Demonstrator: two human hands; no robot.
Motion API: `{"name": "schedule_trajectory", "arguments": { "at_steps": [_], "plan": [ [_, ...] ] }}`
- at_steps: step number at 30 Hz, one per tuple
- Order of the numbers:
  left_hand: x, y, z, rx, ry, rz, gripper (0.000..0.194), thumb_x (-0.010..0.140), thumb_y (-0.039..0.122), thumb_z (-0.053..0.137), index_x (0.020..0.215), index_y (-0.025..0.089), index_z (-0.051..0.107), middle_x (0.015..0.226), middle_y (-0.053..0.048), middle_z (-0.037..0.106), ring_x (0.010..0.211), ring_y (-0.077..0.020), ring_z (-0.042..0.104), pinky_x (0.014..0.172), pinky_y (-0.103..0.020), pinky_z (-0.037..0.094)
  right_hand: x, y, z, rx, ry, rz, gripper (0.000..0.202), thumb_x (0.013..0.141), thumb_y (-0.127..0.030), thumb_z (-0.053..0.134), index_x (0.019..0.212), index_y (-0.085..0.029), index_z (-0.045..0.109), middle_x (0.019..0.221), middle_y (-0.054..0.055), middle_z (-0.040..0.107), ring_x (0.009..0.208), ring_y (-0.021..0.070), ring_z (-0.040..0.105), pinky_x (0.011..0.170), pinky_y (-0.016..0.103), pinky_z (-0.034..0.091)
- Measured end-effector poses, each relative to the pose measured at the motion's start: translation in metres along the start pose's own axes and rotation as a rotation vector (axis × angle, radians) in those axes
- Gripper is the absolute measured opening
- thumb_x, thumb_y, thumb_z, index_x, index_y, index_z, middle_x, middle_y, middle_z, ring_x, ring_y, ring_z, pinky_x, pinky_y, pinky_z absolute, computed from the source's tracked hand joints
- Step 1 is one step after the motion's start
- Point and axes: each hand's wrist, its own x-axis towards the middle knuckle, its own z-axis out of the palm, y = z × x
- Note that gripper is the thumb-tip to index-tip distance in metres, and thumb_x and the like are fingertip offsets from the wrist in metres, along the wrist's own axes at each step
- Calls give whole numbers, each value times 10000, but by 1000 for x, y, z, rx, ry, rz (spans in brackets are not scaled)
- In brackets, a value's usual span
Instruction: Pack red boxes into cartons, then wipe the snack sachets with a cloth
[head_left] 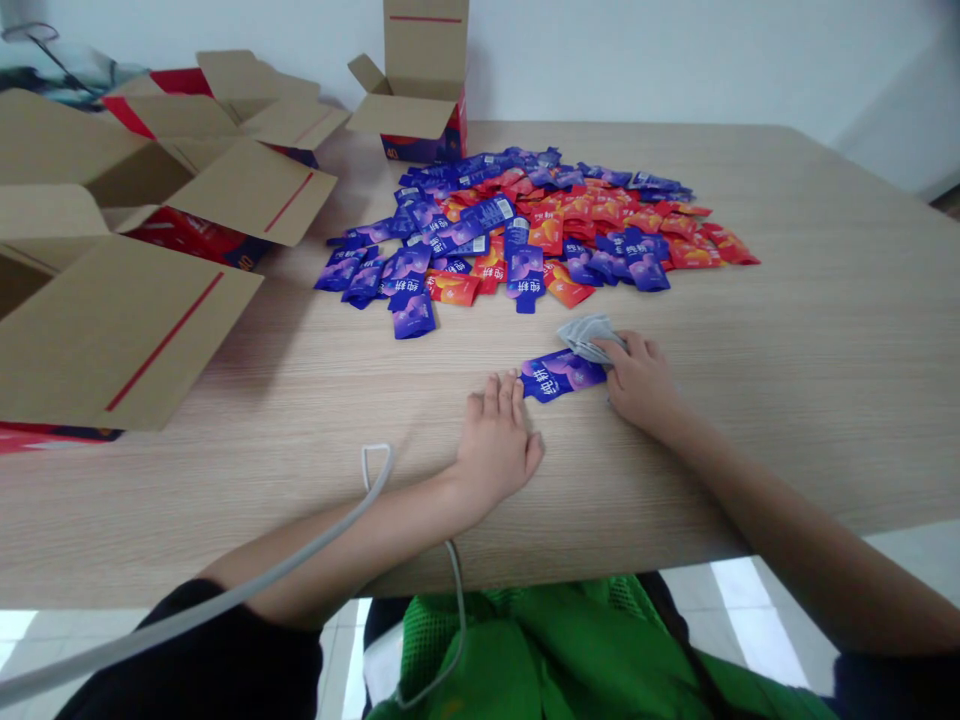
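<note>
A purple sachet (559,375) with white lettering and a narrow neck lies flat on the table in front of me. My left hand (496,435) rests flat with its fingertips at the neck end of this sachet. At the other end my right hand (643,380) is closed on a folded grey cloth (589,337), which touches the sachet's upper right part. Beyond both hands spreads a heap of sachets, some purple (525,268) and some red-orange (547,230), lying loosely over one another.
Open cardboard boxes (127,330) with raised flaps line the left side. Another open box (420,120) stands at the back against the wall. A pale grey cable (300,570) crosses over my left forearm. The table's front edge runs just before my green garment (517,650).
</note>
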Motion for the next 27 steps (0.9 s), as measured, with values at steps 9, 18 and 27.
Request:
{"name": "schedule_trajectory", "arguments": {
  "at_steps": [9,18,27],
  "plan": [
    [-1,-2,1,-24,18,3,718,1001,414,372,1575,-12,299,1654,-231,262,1495,-422,318,1097,-541,392,14,-60,-35,353,262,-126,548,875,-82,371,1358,-198,602,1426,148,481,1275,295,475,1057,475,411],
    [1,-2,-2,-13,2,9,702,995,420,384,1524,-41,393,1601,-248,380,1478,-434,340,1084,-552,409,13,-106,-1,115,-54,-286,478,970,-232,458,1433,-222,576,1485,131,517,1267,297,459,997,442,345],
    [1,-1,2,-11,4,-2,747,994,415,396,1566,-52,286,1648,-257,237,1499,-431,306,1101,-557,397,5,-74,-4,-40,-2,-100,508,947,-204,442,1443,-190,549,1473,173,492,1242,338,472,972,477,375]
  ]
}}
